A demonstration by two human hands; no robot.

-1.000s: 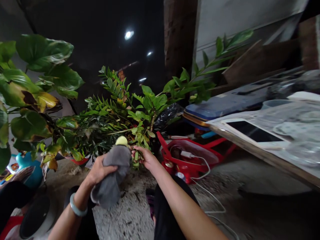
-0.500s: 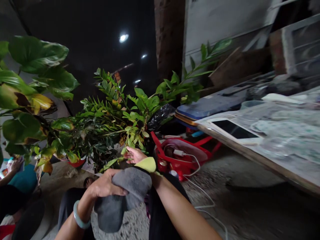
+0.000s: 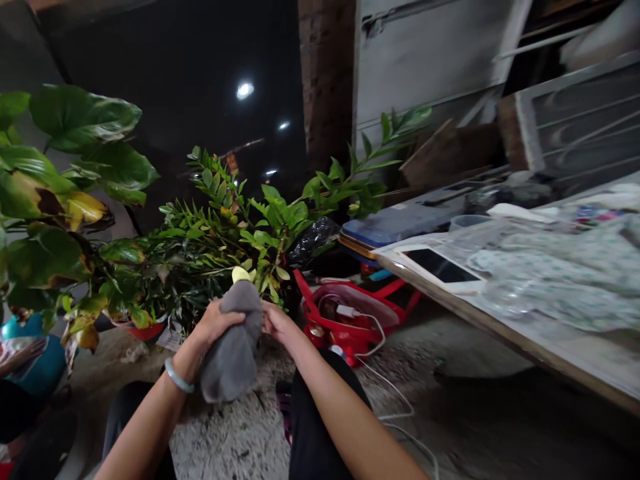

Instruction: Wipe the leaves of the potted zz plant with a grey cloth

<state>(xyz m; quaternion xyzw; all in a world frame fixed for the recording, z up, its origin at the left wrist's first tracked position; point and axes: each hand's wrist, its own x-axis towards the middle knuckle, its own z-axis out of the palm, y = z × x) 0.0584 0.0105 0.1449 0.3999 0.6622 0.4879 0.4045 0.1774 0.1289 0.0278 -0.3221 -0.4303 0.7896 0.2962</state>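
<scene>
My left fingers were clenched round the grey cloth, in front of the green plants, its yellow part showing on top. The cloth's edge hid my right fingertips, so I couldn't tell whether they gripped anything.

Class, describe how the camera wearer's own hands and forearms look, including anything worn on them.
Both forearms are bare, with no sleeve in view. The left hand is ungloved, with a smooth, rounded, pale grey-green bangle at its wrist. The right hand is ungloved, its wrist unadorned.
</scene>
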